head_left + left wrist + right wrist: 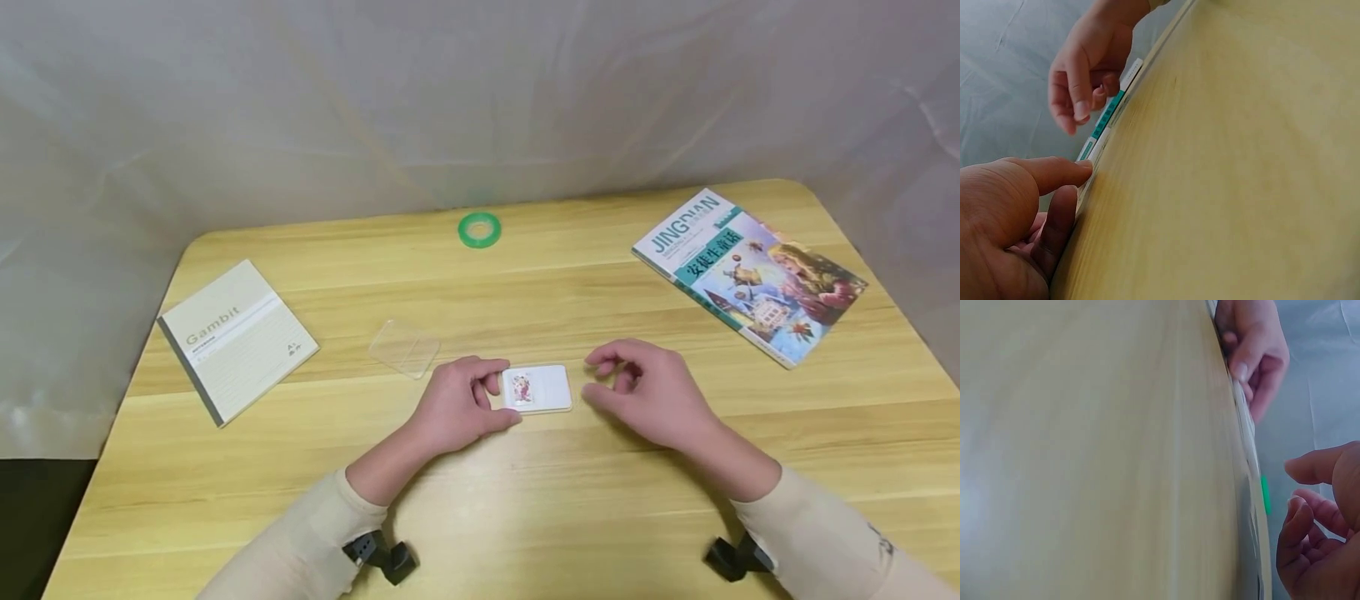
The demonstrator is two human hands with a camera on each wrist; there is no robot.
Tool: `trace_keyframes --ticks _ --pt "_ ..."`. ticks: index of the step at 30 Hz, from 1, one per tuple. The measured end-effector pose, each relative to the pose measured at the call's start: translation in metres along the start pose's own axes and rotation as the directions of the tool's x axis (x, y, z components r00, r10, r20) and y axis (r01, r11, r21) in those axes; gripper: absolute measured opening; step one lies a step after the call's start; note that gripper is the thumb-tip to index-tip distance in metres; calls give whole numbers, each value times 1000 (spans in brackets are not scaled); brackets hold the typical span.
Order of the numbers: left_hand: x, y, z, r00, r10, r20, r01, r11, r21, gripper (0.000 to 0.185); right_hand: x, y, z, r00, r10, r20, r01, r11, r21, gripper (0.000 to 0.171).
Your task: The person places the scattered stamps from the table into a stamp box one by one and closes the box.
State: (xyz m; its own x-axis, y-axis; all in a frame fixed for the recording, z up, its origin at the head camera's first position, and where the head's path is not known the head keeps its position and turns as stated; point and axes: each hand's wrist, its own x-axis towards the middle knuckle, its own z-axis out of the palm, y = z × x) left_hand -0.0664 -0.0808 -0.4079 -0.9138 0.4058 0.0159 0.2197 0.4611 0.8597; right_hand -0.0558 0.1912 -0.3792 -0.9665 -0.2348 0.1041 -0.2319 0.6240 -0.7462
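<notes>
A small flat white rectangular case with a clear rim lies on the wooden table, a small colourful picture at its left end. My left hand pinches that end between thumb and forefinger, across the long edges. Just off the right end hovers my right hand, its fingers loosely bent with a gap between thumb and forefinger and nothing in it. A clear thin plastic piece lies beyond my left hand. In the left wrist view my left thumb presses at the case, which is seen nearly edge-on.
A Gambit notebook lies at the left of the table. Near the back edge sits a green tape roll. An illustrated magazine lies at the back right. A pale sheet hangs behind the table.
</notes>
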Motion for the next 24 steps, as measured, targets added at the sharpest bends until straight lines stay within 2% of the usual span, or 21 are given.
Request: trace_keyframes --ticks 13,24 --pt "0 1 0 1000 23 -2 -23 1000 -2 59 -13 32 -36 991 126 -40 -129 988 -85 27" --pt "0 1 -1 1000 13 6 -13 1000 0 59 -13 46 -47 990 140 -8 -139 972 -190 27"
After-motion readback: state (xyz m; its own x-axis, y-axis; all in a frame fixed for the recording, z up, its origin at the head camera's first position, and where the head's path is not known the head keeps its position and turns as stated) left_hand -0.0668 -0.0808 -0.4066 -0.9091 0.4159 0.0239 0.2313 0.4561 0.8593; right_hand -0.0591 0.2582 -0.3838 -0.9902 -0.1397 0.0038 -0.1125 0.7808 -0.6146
